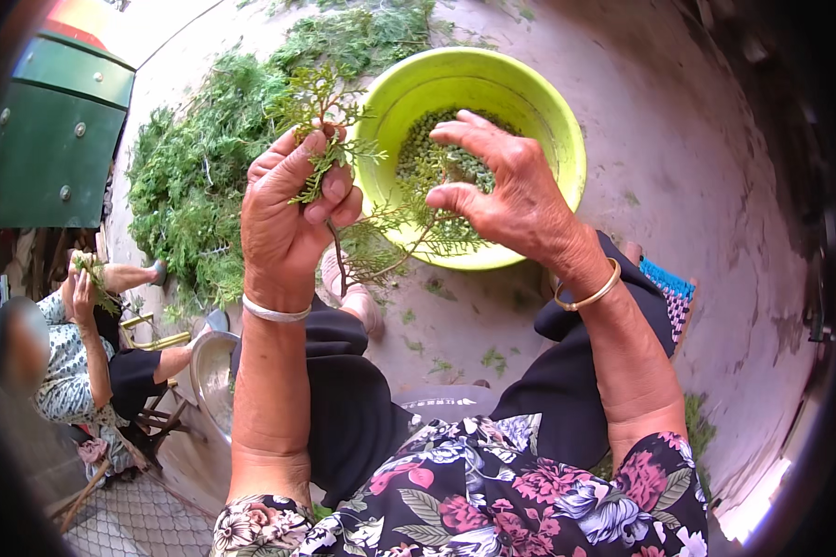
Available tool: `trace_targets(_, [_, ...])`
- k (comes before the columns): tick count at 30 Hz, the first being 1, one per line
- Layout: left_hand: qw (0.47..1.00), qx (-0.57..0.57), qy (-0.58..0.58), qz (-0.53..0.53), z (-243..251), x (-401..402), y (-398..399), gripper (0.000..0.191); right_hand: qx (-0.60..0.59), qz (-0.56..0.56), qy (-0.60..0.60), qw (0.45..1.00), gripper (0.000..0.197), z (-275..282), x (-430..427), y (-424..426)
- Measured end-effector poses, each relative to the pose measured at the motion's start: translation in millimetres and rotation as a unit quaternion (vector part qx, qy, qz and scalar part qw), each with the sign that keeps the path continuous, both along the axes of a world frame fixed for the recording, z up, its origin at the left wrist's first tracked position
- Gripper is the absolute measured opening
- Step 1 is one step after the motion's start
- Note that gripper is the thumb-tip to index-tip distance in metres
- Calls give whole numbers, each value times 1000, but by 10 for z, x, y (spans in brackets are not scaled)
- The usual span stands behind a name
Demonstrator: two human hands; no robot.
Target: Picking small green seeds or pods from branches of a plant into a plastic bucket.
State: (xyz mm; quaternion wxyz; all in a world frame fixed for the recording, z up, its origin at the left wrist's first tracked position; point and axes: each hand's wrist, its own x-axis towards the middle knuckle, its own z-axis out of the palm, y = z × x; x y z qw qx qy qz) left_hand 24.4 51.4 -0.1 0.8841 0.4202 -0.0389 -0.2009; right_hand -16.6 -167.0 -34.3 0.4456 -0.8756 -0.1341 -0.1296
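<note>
My left hand (299, 195) grips a leafy conifer sprig (320, 97), perhaps arborvitae, by its thin brown stem. Its lower twigs reach to the right, across the front rim of a yellow-green plastic basin (557, 132). Over that basin hovers my right hand (501, 181), thumb and fingers apart, with nothing seen between them. Small round green cones (414, 146) cover the basin's bottom, partly hidden behind my right hand and the twigs.
Cut conifer branches (195, 167) lie heaped on the concrete floor at left. Another person (76, 362) sits at far left, holding a sprig. Near my left forearm stands a metal bowl (212, 376). A woven-seat stool (669, 292) is at right, a green cabinet (56, 139) at upper left.
</note>
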Motion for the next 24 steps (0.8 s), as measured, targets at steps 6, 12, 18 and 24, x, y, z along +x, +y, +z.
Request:
trace_targets(6, [997,-22,6,-70,-69,-16,-52,17,-40,98,-35,994,39,-25,-59,209])
trace_targets(12, [994,-31,25,-102,-107,-13,-102,19,-25,125,155,980,17,-46,-59,248])
trace_targets(18, [992,126,-3,-9,-135,-42,-255,37,76,83,103,988,15,77,-10,181])
trace_targets(24, [982,182,-21,-52,-260,-103,-387,50,113,39,91,989,15,107,32,87])
